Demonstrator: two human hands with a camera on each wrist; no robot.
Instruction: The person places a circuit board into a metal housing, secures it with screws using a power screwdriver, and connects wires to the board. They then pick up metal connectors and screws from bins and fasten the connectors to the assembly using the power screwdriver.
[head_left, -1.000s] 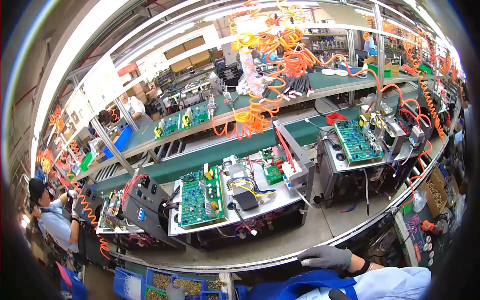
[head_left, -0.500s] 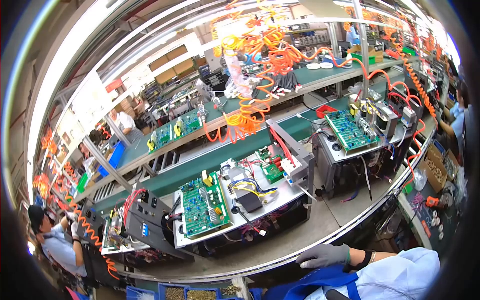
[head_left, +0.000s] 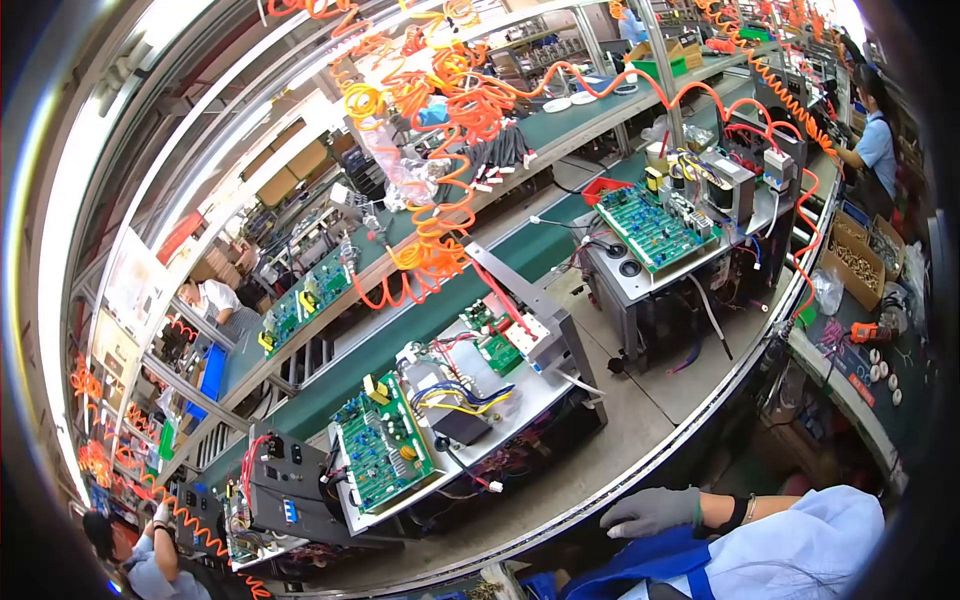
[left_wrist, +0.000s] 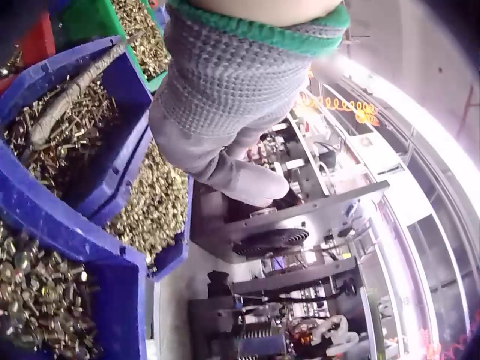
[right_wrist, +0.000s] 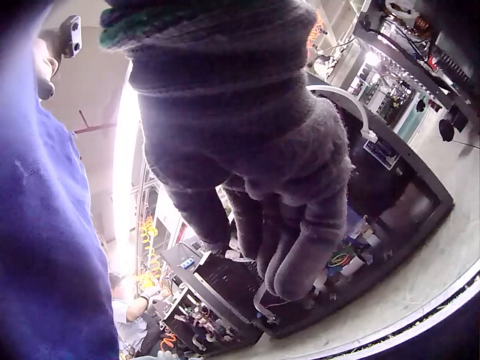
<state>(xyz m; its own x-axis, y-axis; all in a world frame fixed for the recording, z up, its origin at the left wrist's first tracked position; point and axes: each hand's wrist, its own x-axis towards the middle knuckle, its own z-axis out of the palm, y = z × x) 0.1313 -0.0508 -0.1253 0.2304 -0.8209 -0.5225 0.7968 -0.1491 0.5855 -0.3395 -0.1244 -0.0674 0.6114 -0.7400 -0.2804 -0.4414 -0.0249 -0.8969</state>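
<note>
Front access: The metal edge rail ran between the right hand and the middle unit.
Side gap: A strip of grey bench surface offered passage between the middle unit and the right unit.
Right end: An upright panel obstructed sideways entry.
Front edge: A white-tipped cable projected outward.
Left end: The left unit stood close; contact could not be determined.
Overhead: Orange coiled hoses hung behind the middle unit.
Left hand: Blue bin walls bounded one side.
</note>
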